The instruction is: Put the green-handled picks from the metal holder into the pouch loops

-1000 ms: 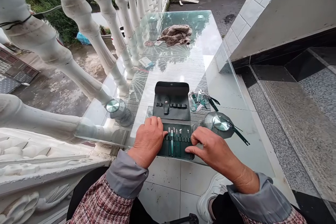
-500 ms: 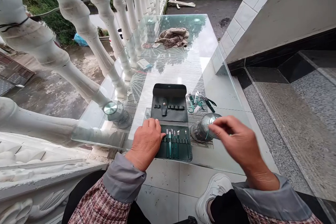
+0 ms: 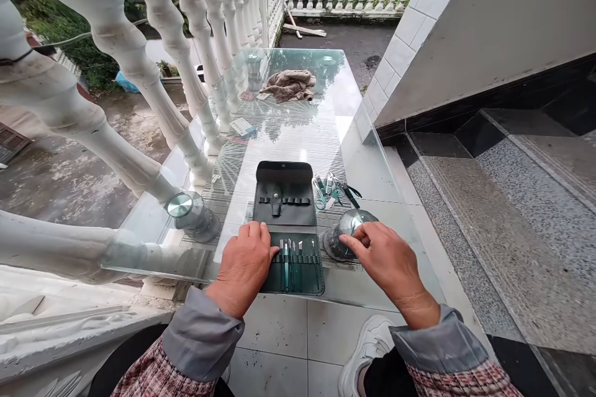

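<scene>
An open dark green tool case (image 3: pixel 285 211) lies on a glass table (image 3: pixel 307 130), with several slim tools (image 3: pixel 291 255) held in loops along its near half. My left hand (image 3: pixel 243 263) rests flat on the case's near left corner, fingers together. My right hand (image 3: pixel 384 257) is just right of the case, over the table's metal leg cap (image 3: pixel 342 232), thumb and forefinger pinched on a thin green tool (image 3: pixel 352 229). A small heap of loose green-handled tools (image 3: pixel 331 189) lies on the glass to the right of the case.
A crumpled brown cloth (image 3: pixel 291 84) lies at the table's far end and a small box (image 3: pixel 242 128) near its left edge. White balusters (image 3: pixel 186 68) line the left side. A tiled wall (image 3: pixel 465 31) and stone steps (image 3: pixel 512 198) stand to the right. My white shoe (image 3: pixel 367 347) shows under the glass.
My right hand left the case, reached right to the leg cap, pinched a thin green tool there and is moving back toward the case. The left hand stayed put. The view tilted up.
</scene>
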`<action>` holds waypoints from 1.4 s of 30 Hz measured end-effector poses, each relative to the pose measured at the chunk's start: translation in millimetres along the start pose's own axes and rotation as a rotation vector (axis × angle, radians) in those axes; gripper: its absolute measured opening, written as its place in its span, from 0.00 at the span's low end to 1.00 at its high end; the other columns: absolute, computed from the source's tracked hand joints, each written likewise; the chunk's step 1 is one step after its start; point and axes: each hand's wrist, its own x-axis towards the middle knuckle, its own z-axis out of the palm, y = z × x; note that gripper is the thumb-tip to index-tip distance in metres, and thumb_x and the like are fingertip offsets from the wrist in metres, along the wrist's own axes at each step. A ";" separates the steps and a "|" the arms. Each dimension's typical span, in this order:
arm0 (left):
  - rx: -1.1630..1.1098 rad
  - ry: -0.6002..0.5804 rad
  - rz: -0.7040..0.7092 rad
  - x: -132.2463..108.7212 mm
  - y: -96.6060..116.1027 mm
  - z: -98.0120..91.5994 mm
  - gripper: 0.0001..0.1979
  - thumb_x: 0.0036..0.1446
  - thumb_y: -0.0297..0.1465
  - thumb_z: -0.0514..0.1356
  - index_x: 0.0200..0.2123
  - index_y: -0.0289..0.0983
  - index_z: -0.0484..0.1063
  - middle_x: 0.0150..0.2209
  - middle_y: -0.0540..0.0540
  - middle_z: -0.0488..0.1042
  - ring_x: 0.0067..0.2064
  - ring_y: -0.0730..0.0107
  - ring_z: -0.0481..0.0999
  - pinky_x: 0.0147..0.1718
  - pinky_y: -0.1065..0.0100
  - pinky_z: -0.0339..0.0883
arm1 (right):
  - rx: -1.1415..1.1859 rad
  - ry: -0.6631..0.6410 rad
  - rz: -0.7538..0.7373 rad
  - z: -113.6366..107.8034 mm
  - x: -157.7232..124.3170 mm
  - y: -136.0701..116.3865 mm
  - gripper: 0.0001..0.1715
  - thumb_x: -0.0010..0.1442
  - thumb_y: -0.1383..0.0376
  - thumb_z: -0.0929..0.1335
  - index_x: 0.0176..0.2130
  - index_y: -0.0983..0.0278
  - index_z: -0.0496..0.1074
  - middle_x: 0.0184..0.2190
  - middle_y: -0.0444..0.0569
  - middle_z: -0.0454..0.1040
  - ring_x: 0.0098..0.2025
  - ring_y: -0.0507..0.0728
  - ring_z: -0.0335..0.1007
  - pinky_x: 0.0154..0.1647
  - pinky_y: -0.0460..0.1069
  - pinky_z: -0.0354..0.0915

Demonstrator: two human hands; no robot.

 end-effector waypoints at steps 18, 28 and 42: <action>-0.050 0.014 0.000 -0.6 1.6 2.4 0.20 0.59 0.38 0.53 0.49 0.29 0.65 0.38 0.39 0.68 0.38 0.58 0.68 0.29 0.65 0.63 | 0.319 -0.095 -0.082 -1.2 0.5 -10.1 0.09 0.58 0.61 0.59 0.29 0.61 0.62 0.27 0.46 0.67 0.30 0.55 0.62 0.32 0.49 0.57; -0.058 0.014 0.005 -0.5 1.6 4.3 0.22 0.59 0.38 0.53 0.51 0.28 0.64 0.39 0.38 0.68 0.39 0.58 0.68 0.30 0.65 0.62 | 1.066 -0.368 0.207 11.3 -2.9 -47.0 0.19 0.52 0.59 0.65 0.44 0.60 0.60 0.29 0.42 0.64 0.27 0.51 0.62 0.22 0.46 0.63; -0.087 -0.013 0.000 0.0 2.0 -0.7 0.19 0.59 0.38 0.53 0.47 0.29 0.65 0.39 0.38 0.67 0.39 0.58 0.67 0.31 0.65 0.62 | 1.375 -0.365 0.465 2.3 3.9 -62.6 0.22 0.45 0.61 0.69 0.42 0.65 0.68 0.24 0.41 0.66 0.25 0.49 0.64 0.28 0.47 0.64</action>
